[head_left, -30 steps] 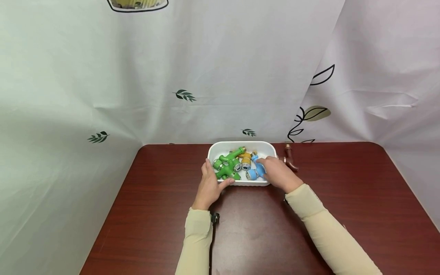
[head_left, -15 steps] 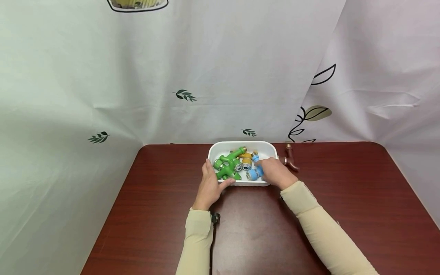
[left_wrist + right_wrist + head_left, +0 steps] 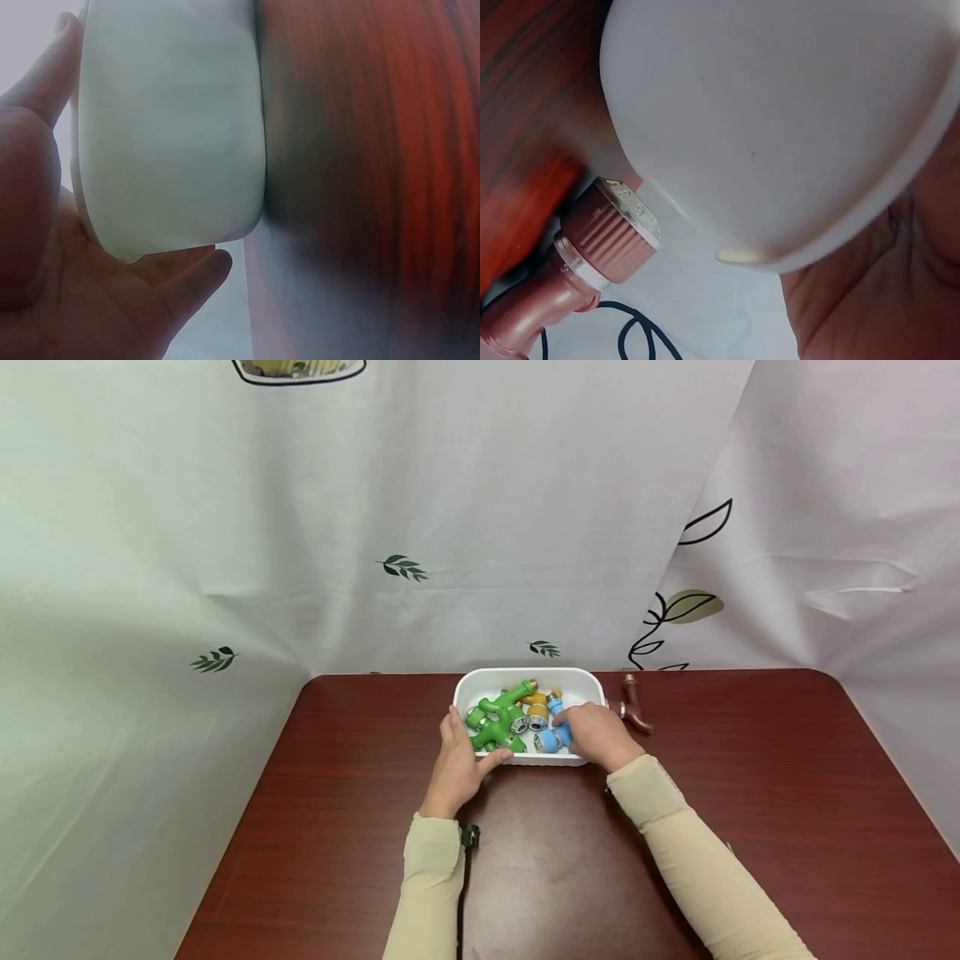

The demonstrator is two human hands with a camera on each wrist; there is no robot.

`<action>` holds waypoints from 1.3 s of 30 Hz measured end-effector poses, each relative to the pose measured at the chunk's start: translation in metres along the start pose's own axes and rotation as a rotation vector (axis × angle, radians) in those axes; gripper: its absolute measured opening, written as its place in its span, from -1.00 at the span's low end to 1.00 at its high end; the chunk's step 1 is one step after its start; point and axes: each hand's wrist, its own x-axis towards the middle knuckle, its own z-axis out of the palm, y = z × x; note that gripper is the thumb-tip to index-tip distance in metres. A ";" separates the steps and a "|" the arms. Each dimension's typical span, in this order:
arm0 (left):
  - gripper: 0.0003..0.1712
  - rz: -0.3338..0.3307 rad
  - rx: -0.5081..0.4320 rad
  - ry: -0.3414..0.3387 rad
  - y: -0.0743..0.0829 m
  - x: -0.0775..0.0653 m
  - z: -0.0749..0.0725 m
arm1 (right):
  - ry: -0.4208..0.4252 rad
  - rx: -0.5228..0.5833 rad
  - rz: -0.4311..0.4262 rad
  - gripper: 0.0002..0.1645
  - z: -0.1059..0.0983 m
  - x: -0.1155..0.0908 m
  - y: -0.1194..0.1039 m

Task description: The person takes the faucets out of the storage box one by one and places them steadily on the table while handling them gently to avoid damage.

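A white plastic tray (image 3: 581, 683) stands at the table's far edge. My left hand (image 3: 453, 772) grips its front left corner, thumb over the front rim and fingers along the left side. Inside, a blue tap (image 3: 547, 741) lies at the right end, and my right hand (image 3: 602, 737) reaches over the rim and holds it, its fingertips partly hidden. Green taps (image 3: 498, 727) are heaped at the left, with a yellow tap (image 3: 537, 714) beside them. In the right wrist view, the tray wall hides my right fingers.
A brown tap (image 3: 634, 714) lies on the table just right of the tray. White patterned cloth (image 3: 480, 568) hangs behind the table (image 3: 360, 793) and at both sides.
My right hand and forearm have shifted slightly left over the blue tap, which has moved a little within the tray. The left hand has stayed in place.
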 end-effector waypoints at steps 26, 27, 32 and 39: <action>0.40 -0.037 -0.008 -0.026 -0.001 -0.001 0.000 | 0.070 0.001 -0.021 -0.57 0.006 0.002 0.005; 0.40 -0.039 -0.008 -0.027 -0.001 -0.001 0.000 | 0.077 -0.002 -0.023 -0.57 0.006 0.001 0.005; 0.40 -0.038 -0.012 -0.030 0.000 -0.001 0.000 | 0.131 -0.018 -0.048 -0.54 0.006 -0.002 0.006; 0.38 -0.017 -0.019 -0.016 0.003 -0.001 -0.001 | 0.197 0.002 -0.103 -0.50 0.007 -0.004 0.008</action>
